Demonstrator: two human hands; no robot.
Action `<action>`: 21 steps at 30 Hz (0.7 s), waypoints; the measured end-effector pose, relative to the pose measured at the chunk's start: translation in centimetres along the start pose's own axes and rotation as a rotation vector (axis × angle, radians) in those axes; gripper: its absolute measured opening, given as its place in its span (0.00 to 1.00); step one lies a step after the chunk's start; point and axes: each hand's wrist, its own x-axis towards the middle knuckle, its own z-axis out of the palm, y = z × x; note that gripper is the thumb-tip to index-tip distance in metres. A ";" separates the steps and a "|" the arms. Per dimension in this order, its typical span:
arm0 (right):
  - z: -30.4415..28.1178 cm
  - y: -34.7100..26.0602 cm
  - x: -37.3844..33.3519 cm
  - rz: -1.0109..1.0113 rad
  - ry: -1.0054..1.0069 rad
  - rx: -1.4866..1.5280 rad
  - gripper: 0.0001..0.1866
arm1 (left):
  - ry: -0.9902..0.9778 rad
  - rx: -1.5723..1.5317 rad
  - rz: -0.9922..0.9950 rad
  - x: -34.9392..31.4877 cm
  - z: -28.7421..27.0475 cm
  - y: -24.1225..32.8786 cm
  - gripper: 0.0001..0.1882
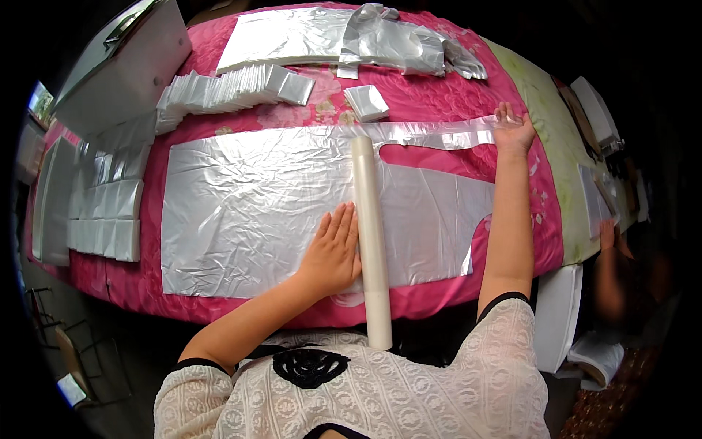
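Observation:
A thin, shiny plastic apron (248, 212) lies spread across the bed-like surface, with a long strap (439, 134) and curved cut-outs toward its right end. My left hand (333, 252) rests flat on the film, fingers stretched out, its edge against a pale, smooth roller-like tube (373, 241). That tube lies lengthwise over the apron, its near end reaching my body. At the far right, my right hand (515, 132) is turned palm up with fingers curled around the strap's end. Part of that grip is hidden by the film.
A pink flowered cover (504, 80) lies beneath everything. Stacked film sheets (292, 36) lie at the back. Folded plastic packets form a row (234, 88), a small pile (365, 102) and a block (106, 219). A white box (124, 66) stands back left. Another person's hand (607, 234) shows at far right.

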 end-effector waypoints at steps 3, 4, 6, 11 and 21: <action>3.4 -0.2 -4.3 -0.058 -0.343 -0.155 0.22 | -0.003 0.004 0.004 0.2 -0.1 0.1 0.34; 5.6 1.5 -7.8 -0.037 -0.465 -0.240 0.29 | -0.004 0.015 -0.005 0.0 -0.2 0.1 0.34; 8.0 5.8 -14.5 -0.053 -0.816 -0.479 0.35 | 0.026 -0.009 0.001 -0.1 -0.1 0.0 0.34; 8.1 19.7 -30.1 -0.130 -1.483 -1.001 0.39 | 0.246 -0.110 0.101 -0.6 0.9 -0.9 0.31; 8.2 19.2 -39.6 -0.397 -1.890 -0.955 0.35 | 0.187 0.050 0.052 -0.1 2.8 -1.0 0.31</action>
